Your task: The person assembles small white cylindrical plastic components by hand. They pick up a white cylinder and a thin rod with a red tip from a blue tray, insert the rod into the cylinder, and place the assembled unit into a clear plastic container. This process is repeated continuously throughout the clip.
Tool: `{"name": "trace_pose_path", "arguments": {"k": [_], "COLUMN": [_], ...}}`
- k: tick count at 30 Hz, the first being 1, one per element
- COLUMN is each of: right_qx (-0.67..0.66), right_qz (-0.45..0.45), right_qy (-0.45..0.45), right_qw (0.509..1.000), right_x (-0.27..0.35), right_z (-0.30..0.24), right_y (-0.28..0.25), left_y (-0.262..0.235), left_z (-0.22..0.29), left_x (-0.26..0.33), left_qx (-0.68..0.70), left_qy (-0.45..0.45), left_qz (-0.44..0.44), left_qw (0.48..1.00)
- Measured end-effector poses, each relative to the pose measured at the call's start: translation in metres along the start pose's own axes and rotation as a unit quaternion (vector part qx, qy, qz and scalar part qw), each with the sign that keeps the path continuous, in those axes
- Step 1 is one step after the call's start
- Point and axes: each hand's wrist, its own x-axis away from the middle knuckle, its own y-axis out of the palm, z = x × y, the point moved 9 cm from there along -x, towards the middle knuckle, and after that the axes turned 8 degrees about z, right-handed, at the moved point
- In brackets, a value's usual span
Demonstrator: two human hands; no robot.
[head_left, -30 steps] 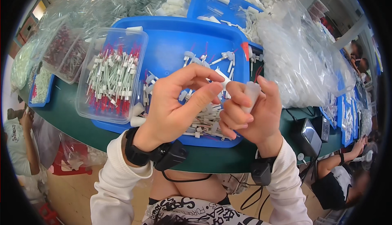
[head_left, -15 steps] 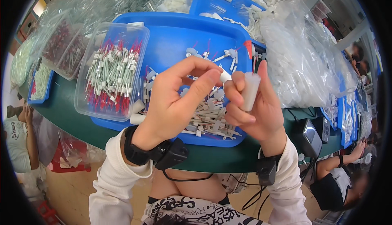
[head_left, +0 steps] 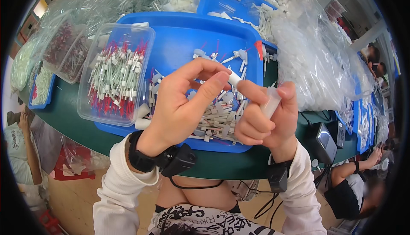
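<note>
My left hand (head_left: 183, 100) is closed in a pinch over the blue tray (head_left: 188, 19). At its fingertips is a small white cylinder (head_left: 234, 78), and the tip of my right index finger comes close to that piece. My right hand (head_left: 271, 119) is wrapped round a translucent white tube (head_left: 271, 102), with the thumb at its upper end. Below both hands, the tray holds a heap of small white parts with thin metal pins (head_left: 215, 122), some with pink wires. Part of that heap is hidden behind my left hand.
A clear plastic box (head_left: 115, 77) of white and pink wired pieces overlaps the tray's left side. A large clear bag (head_left: 309, 64) of white parts lies to the right. Behind stands another blue tray (head_left: 218, 0). Black devices (head_left: 323, 143) with cables sit at the right edge.
The translucent tube has moved lower and tilted in my right hand. My right thumb has folded down onto its end, and the index finger has stretched toward the left fingertips. The left hand barely moved.
</note>
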Motion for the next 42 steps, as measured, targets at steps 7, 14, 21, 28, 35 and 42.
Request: {"name": "trace_pose_path", "arguments": {"k": [7, 14, 21, 28, 35, 42], "right_qx": [0.015, 0.024, 0.016, 0.211, 0.442, 0.502], "right_qz": [0.165, 0.076, 0.096, 0.26, 0.263, 0.229], "right_qy": [-0.026, -0.014, 0.009, -0.023, -0.324, -0.382], "right_qw": [0.986, 0.997, 0.995, 0.942, 0.794, 0.741], "right_x": [-0.001, -0.003, -0.001, 0.0, 0.023, 0.032], "right_z": [-0.002, 0.0, 0.007, 0.003, -0.057, -0.068], "right_y": [-0.016, -0.01, -0.013, -0.015, 0.008, 0.015], "left_y": [0.0, -0.002, 0.002, 0.021, 0.001, -0.006], "left_z": [-0.001, -0.001, -0.001, 0.01, 0.005, 0.015], "left_x": [-0.001, 0.0, 0.001, 0.008, -0.001, -0.002], "left_qx": [0.023, 0.012, 0.011, -0.123, 0.077, 0.068], "left_qy": [0.0, -0.002, -0.01, 0.121, 0.011, 0.06], "left_qz": [-0.003, -0.008, -0.019, -0.132, -0.026, 0.015], "left_qw": [1.0, 1.0, 1.0, 0.976, 0.997, 0.996]}}
